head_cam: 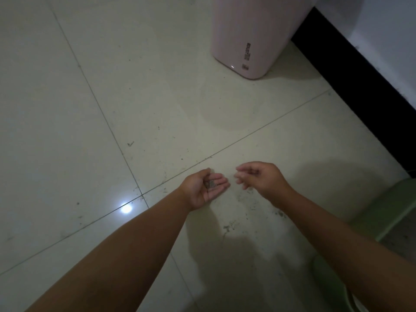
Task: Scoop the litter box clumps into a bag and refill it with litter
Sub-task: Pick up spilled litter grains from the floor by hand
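Note:
My left hand (206, 188) is held palm up just above the tiled floor, cupped, with a small heap of grey litter grains (210, 183) lying in the palm. My right hand (258, 177) hovers just to its right, fingers loosely curled and pointing toward the left palm, holding nothing that I can see. Scattered litter grains (252, 200) lie on the floor below and behind the right hand. The green litter box (382, 212) shows only as a pale green rim at the right edge.
A pink bin (254, 39) stands on the floor at the top, near a black baseboard (360, 73) along the white wall. Cream floor tiles (112, 86) with grey grout lines fill the left and middle. A second green object (333, 284) lies at the bottom right.

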### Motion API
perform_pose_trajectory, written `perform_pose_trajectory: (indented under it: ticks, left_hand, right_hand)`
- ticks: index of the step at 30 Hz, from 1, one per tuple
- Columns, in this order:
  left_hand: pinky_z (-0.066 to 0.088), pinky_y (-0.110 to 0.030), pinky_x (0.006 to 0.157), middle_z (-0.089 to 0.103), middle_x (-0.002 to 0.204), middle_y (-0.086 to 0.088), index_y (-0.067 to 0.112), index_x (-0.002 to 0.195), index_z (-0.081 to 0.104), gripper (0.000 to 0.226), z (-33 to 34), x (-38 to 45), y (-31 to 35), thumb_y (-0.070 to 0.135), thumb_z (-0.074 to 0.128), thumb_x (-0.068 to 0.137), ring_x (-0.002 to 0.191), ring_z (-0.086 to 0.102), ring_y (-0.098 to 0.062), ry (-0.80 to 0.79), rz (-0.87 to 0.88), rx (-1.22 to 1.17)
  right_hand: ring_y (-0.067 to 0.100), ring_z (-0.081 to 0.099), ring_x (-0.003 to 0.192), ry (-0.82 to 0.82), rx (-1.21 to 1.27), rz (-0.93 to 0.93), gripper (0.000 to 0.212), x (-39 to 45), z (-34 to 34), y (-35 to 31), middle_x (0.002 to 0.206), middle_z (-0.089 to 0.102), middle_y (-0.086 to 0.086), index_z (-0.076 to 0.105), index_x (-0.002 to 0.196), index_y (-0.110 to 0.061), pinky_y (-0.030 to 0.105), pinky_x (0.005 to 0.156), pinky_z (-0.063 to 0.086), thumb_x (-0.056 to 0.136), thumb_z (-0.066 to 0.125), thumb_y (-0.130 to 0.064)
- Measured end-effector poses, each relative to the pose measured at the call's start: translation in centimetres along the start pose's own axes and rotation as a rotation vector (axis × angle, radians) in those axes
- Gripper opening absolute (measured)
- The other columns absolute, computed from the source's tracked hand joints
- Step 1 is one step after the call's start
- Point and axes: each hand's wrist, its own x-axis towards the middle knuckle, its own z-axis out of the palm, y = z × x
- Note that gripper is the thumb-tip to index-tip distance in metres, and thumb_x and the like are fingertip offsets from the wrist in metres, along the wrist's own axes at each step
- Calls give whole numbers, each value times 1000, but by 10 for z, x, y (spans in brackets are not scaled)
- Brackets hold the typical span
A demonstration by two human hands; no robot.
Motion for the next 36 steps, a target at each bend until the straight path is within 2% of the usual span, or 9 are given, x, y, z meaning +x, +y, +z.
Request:
perform_pose_trajectory:
  ticks: [2,5,8,10,13,16,25,33,36]
  left_hand:
    - [35,-41,104,66,54,-19,-10,80,54,44,0,-2,1,22,31,102,120,49,-37,1,-20,-20]
    - [32,-41,106,66,54,-20,-11,81,54,45,-1,-3,3,22,31,102,128,43,-39,-13,-47,-53]
    - [41,-36,100,66,54,-20,-10,80,54,45,-2,-3,2,22,31,102,129,43,-38,-27,-41,-73]
    - [57,-27,69,66,54,-20,-11,80,55,46,-3,-2,2,22,31,102,126,44,-38,-38,-29,-88]
    - [55,-28,45,66,55,-21,-12,74,58,51,-4,-1,2,22,32,102,107,58,-37,-49,-21,-82]
    - [55,-28,41,66,56,-22,-12,53,66,68,-6,2,1,22,33,101,57,70,-32,-88,-14,-68]
    - [55,-26,46,68,58,-20,-10,80,56,46,-3,-3,2,23,32,101,50,68,-28,-74,-9,-10]
    - [57,-28,67,68,57,-18,-9,70,63,56,-3,-1,1,24,31,102,90,64,-31,-51,-6,-6]
    - [53,-31,81,68,56,-17,-8,80,56,46,-1,-2,1,24,31,101,119,49,-35,-27,-10,-11]
  right_hand:
    - [-2,63,59,-28,-82,-37,20,-4,1,0,79,65,9,63,106,-2,3,50,46,87,56,2]
    - [25,64,86,227,-364,-104,17,-1,-11,15,96,70,19,69,99,6,6,65,43,86,58,0]
    - [33,67,77,375,-715,-292,13,5,-22,31,84,71,23,71,84,9,26,73,46,78,60,6]
    - [31,66,60,304,-876,-498,16,5,-24,39,66,69,18,71,69,5,28,67,46,70,56,-2]
    - [28,61,55,120,-1054,-658,28,3,-19,46,60,64,11,67,59,-2,26,58,49,70,46,-16]
    - [28,58,53,96,-1072,-704,28,4,-13,51,57,59,11,62,53,-2,27,49,51,73,47,-14]
    - [31,58,52,228,-1082,-637,26,22,-35,44,58,60,14,61,54,0,30,50,53,72,45,-9]
    - [24,57,59,-18,-1111,-1013,54,3,-12,59,66,64,9,65,63,-4,25,53,46,95,22,-10]
    - [25,58,53,9,-1158,-987,32,9,-18,64,61,63,12,64,58,0,24,51,46,82,43,-1]
